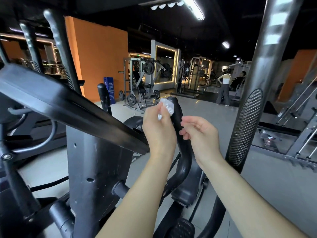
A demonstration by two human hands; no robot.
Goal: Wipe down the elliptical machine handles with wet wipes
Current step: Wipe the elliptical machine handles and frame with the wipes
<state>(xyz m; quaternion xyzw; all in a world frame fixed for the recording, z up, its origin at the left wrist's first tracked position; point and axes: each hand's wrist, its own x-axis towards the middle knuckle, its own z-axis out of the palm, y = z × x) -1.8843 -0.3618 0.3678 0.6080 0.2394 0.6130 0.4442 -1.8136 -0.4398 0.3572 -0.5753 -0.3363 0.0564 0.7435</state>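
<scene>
A black curved elliptical handle (178, 117) rises at the centre, between my two hands. My left hand (158, 127) pinches a crumpled white wet wipe (167, 106) and holds it against the handle's upper left side, near its rounded top. My right hand (200, 133) is just right of the handle at mid height, its fingers loosely curled beside the bar with nothing held; whether the fingertips touch the bar is unclear. A second short black handle (104, 97) stands further left behind the console.
The machine's black console (51, 100) slants across the left and its column (96, 169) stands below. A tall silver moving arm with a ribbed grip (247, 126) stands at the right. Weight machines (142, 83) and two people (224, 86) are across the grey floor.
</scene>
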